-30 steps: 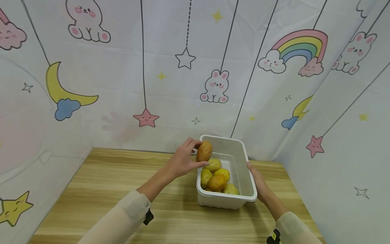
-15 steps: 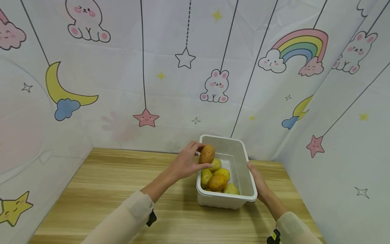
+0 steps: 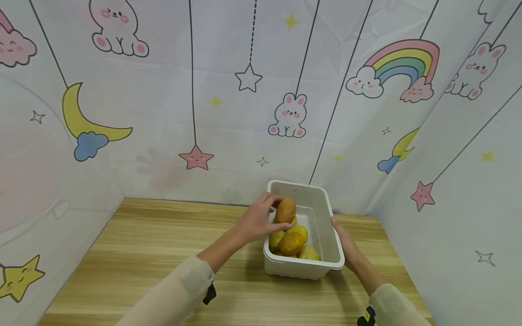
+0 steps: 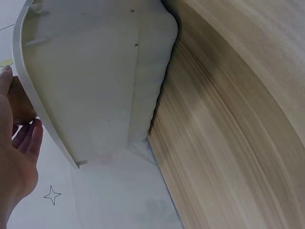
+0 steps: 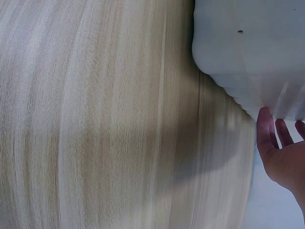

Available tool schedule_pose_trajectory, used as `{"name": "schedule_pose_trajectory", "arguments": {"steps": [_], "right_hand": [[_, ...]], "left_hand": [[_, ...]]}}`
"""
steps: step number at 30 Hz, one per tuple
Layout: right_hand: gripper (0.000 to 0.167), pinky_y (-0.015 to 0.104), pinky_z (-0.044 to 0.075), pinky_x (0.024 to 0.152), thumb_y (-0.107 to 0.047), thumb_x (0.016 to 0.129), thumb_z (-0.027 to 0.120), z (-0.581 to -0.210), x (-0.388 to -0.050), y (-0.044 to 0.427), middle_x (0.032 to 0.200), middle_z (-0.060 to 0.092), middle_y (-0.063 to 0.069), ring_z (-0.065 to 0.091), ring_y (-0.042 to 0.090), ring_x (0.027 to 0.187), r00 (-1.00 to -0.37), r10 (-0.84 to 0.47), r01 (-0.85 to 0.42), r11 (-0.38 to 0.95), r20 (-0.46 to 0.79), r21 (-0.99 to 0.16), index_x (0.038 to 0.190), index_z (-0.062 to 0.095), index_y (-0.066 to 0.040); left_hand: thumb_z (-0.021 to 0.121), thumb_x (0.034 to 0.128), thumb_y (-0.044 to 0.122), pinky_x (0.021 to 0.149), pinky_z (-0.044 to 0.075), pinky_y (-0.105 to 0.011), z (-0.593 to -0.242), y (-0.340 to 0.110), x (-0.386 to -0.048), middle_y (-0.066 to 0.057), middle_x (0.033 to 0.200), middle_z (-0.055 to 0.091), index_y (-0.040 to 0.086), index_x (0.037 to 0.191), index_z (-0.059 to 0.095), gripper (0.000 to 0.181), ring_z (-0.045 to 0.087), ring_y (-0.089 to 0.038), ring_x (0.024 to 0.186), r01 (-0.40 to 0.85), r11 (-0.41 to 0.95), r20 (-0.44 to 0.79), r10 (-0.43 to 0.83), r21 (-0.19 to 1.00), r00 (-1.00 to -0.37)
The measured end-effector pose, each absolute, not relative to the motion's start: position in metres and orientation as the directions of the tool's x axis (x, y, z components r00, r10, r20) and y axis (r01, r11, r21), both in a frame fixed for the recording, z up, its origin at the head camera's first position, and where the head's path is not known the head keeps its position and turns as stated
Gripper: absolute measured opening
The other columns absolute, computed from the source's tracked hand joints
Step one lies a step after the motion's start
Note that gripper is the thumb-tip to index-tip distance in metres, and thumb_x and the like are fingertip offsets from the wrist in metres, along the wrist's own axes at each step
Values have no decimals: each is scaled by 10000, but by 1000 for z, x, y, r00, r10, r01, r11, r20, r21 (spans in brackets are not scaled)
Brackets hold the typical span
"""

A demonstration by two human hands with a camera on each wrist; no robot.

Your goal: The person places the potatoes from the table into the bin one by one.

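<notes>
In the head view my left hand [image 3: 258, 220] holds a brown potato [image 3: 286, 210] between the thumb and fingers, over the left part of a white plastic bin [image 3: 331, 246]. Below it in the bin lie several yellow potatoes [image 3: 308, 252] and a browner potato [image 3: 291, 244], some partly hidden by the hand. The left wrist view has the held potato [image 4: 21, 101] just past the bin's rim. My right hand [image 3: 346, 240] grips the bin's right side, thumb at the rim; in the right wrist view its fingers [image 5: 265, 126] touch the outer wall.
The bin stands on a wood-grain table [image 3: 163, 253], toward its right back part. A white cloth [image 3: 228, 136] printed with cartoons hangs behind the table and along the right side. The bin's walls rise above the potatoes inside.
My left hand has moved right and slightly down with the brown potato, from the bin's left rim to over the potatoes inside. My right hand and the bin have stayed put.
</notes>
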State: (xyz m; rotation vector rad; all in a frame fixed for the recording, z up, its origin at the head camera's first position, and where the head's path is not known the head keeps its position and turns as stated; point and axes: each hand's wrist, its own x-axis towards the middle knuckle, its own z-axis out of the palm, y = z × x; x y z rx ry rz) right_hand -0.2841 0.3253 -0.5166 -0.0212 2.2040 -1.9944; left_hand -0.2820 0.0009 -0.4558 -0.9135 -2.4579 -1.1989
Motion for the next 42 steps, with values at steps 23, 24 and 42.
{"name": "schedule_pose_trajectory", "arguments": {"steps": [23,24,42], "right_hand": [[757,393,557,948,-572,1132,300,-519,-283,326,1457,546,298,618,335,1210,-987,-116,98,97,-109,-991,1563,417,39],[756,391,558,946,-571,1132,300,-519,-283,325,1458,548,296,620,332,1210,-987,-116,96,97,-107,-991,1564,419,38],[751,378,547,954,-572,1131,294,-518,-283,326,1470,549,287,609,318,1224,-990,-107,79,123,-92,-989,1567,434,23]], "left_hand": [[870,869,497,954,577,-280,-464,14,-282,-17,1258,601,72,1398,587,735,617,-144,1131,636,486,444,458,600,-770],[867,871,502,955,574,-273,-464,14,-282,-14,1260,598,76,1403,585,737,616,-141,1133,634,488,443,457,600,-771],[808,890,593,1023,556,-385,-463,17,-285,-29,1346,557,139,1448,555,764,619,-205,1189,637,556,438,462,535,-771]]}}
